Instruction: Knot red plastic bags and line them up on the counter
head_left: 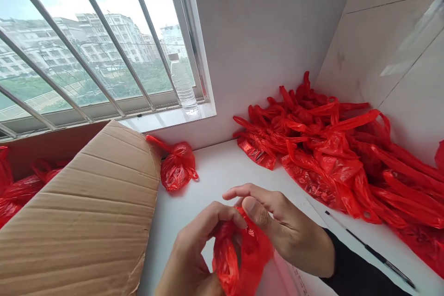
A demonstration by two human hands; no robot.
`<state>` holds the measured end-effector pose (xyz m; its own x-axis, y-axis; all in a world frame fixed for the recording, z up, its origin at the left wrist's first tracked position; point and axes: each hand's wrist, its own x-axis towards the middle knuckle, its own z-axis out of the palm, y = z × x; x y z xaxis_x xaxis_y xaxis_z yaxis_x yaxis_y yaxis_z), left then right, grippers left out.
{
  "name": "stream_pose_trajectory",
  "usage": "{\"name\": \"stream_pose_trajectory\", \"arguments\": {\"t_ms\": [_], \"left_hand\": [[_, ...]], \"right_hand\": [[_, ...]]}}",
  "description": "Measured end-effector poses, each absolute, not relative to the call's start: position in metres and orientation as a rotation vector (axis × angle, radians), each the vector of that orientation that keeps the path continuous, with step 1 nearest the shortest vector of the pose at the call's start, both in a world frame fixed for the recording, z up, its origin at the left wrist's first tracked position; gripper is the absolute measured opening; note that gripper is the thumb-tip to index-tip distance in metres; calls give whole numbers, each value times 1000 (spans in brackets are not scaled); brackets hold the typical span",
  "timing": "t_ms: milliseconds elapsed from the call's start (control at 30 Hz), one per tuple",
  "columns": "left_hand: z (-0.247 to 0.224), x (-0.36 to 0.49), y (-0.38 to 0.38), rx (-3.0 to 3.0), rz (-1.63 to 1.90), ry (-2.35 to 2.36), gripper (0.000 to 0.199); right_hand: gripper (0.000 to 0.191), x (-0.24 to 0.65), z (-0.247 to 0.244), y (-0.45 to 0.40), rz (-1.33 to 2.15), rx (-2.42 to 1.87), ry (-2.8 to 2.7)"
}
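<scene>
A crumpled red plastic bag is between my two hands at the bottom centre, over the white tabletop. My left hand curls round its left side, fingertips pressed on its upper edge. My right hand lies against the bag's upper right side, its thumb by the bag's edge and its index finger reaching over the left fingertips. Behind them a small knotted red bag sits beside the carton. A large heap of flat red bags spreads over the back right.
An open cardboard carton with more red bags in it fills the left side. A water bottle stands on the sill by the barred window. A thin black stick-like tool lies at the right.
</scene>
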<state>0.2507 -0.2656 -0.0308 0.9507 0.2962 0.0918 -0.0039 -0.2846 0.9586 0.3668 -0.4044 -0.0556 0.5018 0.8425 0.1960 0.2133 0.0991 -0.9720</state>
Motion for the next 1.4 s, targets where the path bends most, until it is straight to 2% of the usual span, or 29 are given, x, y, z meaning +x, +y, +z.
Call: {"name": "stream_pose_trajectory", "arguments": {"t_ms": [200, 333, 467, 567, 767, 900, 1133, 1267, 1400], "left_hand": [[-45, 251, -255, 2083, 591, 399, 40], [-49, 253, -253, 2255, 743, 224, 48], [-48, 253, -248, 2311, 706, 92, 44], [-46, 251, -245, 2371, 611, 72, 39], [-45, 243, -245, 2493, 466, 138, 44], [-46, 236, -238, 2642, 556, 144, 43], [-37, 235, -238, 2600, 581, 239, 23], [-38, 240, -238, 2489, 643, 407, 33], [-53, 251, -218, 2310, 614, 695, 44]], "right_hand": [[35, 372, -65, -397, 655, -1496, -928], [36, 376, -75, -395, 910, -1309, -923], [34, 378, -78, -393, 935, -1208, -895], [28, 379, -77, -393, 772, -1348, -920], [22, 385, -73, -398, 636, -1547, -963], [23, 391, -70, -400, 615, -1645, -966], [34, 403, -77, -402, 617, -1716, -920], [46, 402, -80, -403, 573, -1766, -914], [47, 405, -82, -405, 521, -1822, -954]]}}
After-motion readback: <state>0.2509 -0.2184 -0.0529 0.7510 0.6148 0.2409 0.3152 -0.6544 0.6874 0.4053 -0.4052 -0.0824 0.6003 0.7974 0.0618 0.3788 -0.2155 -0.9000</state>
